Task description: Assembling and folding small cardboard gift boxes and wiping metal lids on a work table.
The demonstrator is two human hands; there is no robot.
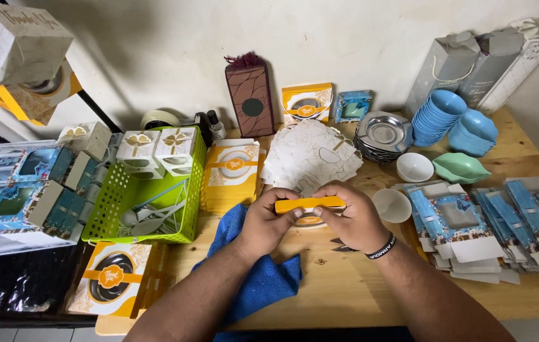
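Nearest the camera, the two forearms met over the wooden table [345,285], where the left hand [266,223] and the right hand [353,218] both pinched a small yellow gift box [309,204], held closed-looking just above a blue cloth [258,278]. That box seemed near finished, judging by its folded-up shape. Much appeared left: a stack of flat yellow box blanks [230,172] lay behind the hands, flat blue blanks [472,221] lay to the right, with bowls [415,166] unpacked.
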